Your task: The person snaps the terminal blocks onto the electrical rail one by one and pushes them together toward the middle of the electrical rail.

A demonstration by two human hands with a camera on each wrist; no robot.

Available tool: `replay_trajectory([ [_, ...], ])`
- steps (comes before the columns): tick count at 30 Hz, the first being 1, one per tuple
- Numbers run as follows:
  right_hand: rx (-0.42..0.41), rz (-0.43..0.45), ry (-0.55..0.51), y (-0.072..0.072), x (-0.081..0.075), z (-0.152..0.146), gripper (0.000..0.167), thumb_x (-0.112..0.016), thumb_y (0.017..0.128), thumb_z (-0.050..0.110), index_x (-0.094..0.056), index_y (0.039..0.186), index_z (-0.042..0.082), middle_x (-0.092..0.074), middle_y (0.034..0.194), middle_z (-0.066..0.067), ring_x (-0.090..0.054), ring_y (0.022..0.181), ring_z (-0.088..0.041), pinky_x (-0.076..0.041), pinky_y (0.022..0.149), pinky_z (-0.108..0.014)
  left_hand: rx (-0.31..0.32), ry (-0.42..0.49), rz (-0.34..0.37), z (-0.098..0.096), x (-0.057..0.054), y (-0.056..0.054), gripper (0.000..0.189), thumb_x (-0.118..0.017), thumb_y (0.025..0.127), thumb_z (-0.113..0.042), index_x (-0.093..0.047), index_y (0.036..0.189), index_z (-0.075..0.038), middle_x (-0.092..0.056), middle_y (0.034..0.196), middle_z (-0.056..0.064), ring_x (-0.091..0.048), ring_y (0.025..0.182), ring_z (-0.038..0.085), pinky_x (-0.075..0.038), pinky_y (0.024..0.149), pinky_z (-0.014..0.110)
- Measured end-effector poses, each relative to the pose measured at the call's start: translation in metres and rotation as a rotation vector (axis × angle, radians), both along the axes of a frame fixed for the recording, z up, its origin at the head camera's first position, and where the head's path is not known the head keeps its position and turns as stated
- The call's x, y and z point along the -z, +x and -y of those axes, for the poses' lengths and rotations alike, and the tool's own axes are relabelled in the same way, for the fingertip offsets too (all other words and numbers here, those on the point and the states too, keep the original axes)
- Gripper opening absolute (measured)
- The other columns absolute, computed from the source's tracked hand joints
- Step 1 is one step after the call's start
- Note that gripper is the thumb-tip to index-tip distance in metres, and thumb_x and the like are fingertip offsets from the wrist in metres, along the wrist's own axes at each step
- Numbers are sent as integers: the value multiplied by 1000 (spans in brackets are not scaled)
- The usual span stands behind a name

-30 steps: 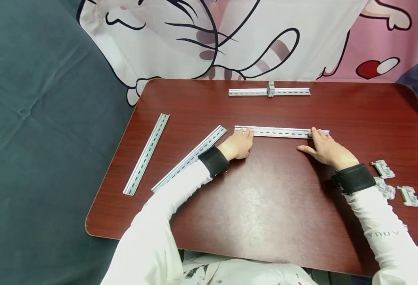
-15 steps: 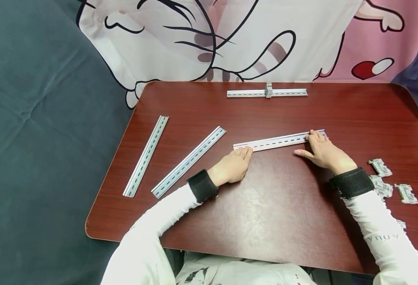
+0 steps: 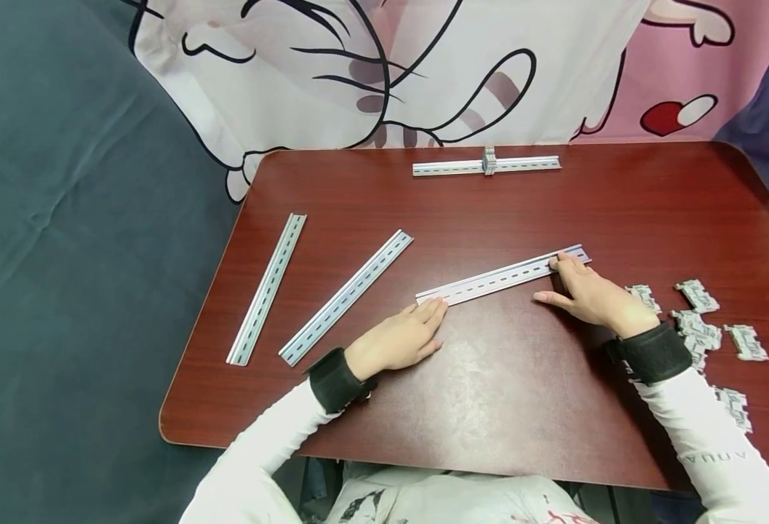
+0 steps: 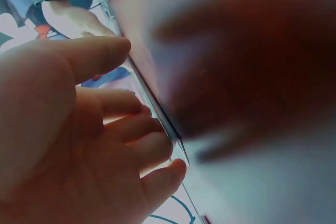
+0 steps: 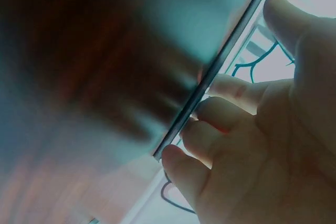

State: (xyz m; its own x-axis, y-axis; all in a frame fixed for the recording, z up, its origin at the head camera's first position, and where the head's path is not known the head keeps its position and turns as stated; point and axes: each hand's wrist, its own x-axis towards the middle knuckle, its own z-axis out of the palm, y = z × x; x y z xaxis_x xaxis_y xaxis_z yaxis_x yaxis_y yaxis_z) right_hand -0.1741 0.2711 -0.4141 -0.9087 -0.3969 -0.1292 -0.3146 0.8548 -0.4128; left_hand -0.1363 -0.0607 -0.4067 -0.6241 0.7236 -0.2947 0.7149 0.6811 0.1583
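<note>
A slotted metal DIN rail lies slanted on the table, its right end farther from the body. My left hand rests its fingertips on the rail's left end, fingers extended. Near the right end, the fingertips of my right hand touch the rail, with the thumb spread away from it. In the left wrist view, the fingers meet the rail's edge, and the palm faces the camera. The right wrist view has the fingers along the rail's dark edge.
Two more slotted rails, a middle one and a left one, lie on the brown table. At the back sits a rail bearing a small grey block. Several pale terminal-block-like pieces lie beside my right forearm.
The rail has moved toward the body, its left end farther than its right, so it now slants. Both hands moved with it, the left one more.
</note>
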Motion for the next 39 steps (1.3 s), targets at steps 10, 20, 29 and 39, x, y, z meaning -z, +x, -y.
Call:
replay_trajectory([
  [10, 204, -13, 111, 14, -31, -24, 65, -64, 91, 38, -44, 138, -2, -50, 128, -38, -53, 106, -61, -45, 79, -67, -103, 80, 18, 26, -3, 12, 61, -45, 102, -32, -29, 150, 3, -29, 157, 18, -27, 147, 27, -27, 118, 45],
  [20, 650, 208, 175, 30, -41, -75, 45, -74, 78, 36, -61, 71, -6, -54, 77, -36, -55, 70, -52, -45, 48, -44, -100, 64, 13, 33, -5, 11, 60, -46, 102, -36, -35, 147, 2, -24, 157, 24, -26, 147, 33, -27, 117, 48],
  [29, 601, 291, 219, 32, -32, -75, 42, -68, 82, 34, -63, 72, -6, -54, 90, -43, -54, 84, -56, -48, 63, -54, -121, -59, 177, 28, -16, -2, 60, -44, 102, -39, -31, 151, -7, -17, 161, 18, -19, 149, 29, -21, 119, 48],
  [39, 580, 118, 121, 35, -28, -52, 38, -70, 83, 28, -68, 72, -8, -60, 66, -23, -55, 67, -37, -38, 48, -31, -131, -180, 197, 13, -28, -12, 59, -47, 101, -38, -35, 150, -7, -22, 160, 17, -25, 147, 29, -23, 119, 47],
])
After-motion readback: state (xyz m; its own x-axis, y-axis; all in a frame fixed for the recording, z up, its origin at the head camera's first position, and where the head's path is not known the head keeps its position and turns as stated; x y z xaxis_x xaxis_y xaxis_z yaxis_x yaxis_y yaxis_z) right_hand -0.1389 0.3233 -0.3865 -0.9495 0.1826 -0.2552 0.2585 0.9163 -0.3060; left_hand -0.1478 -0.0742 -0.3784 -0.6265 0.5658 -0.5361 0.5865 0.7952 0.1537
